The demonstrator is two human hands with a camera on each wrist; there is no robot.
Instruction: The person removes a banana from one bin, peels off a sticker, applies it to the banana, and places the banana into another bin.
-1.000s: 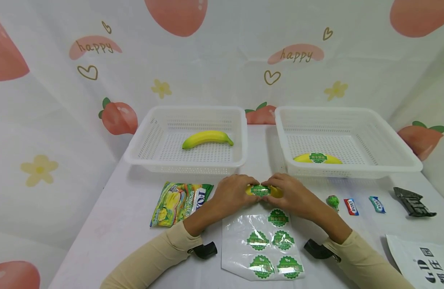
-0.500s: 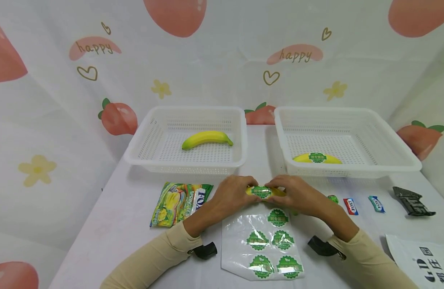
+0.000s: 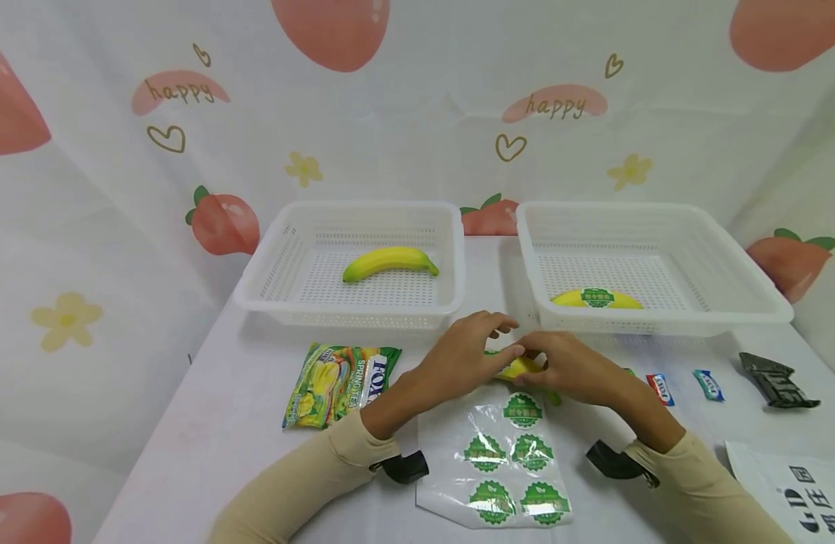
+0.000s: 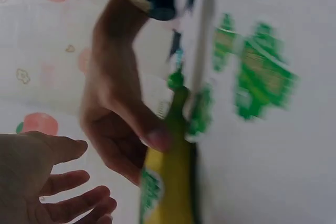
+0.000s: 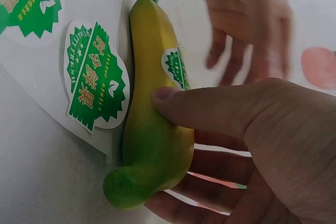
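In the head view my right hand (image 3: 572,368) grips a yellow banana (image 3: 521,369) at its stem end. The right wrist view shows the thumb on the near side of the banana (image 5: 149,93) and the other fingers beneath. A round green-and-white sticker (image 5: 176,69) lies on its skin. My left hand (image 3: 466,357) is off the banana, fingers loosely spread just over it, and partly hides it in the head view. In the left wrist view that left hand (image 4: 50,179) holds nothing. Below the hands lies a clear sheet (image 3: 444,468) bearing several green stickers.
Two white baskets stand behind: the left basket (image 3: 349,308) holds a plain banana (image 3: 390,262), the right basket (image 3: 675,321) a stickered banana (image 3: 621,300). A green-yellow FOX'S bag (image 3: 332,385) lies left. Small candies (image 3: 709,384), a black wrapper (image 3: 777,379) and a white printed bag (image 3: 798,491) lie right.
My left hand has let go of the banana, its fingers lifting and moving slightly right. My right hand has shifted a little to the right, still gripping the banana.
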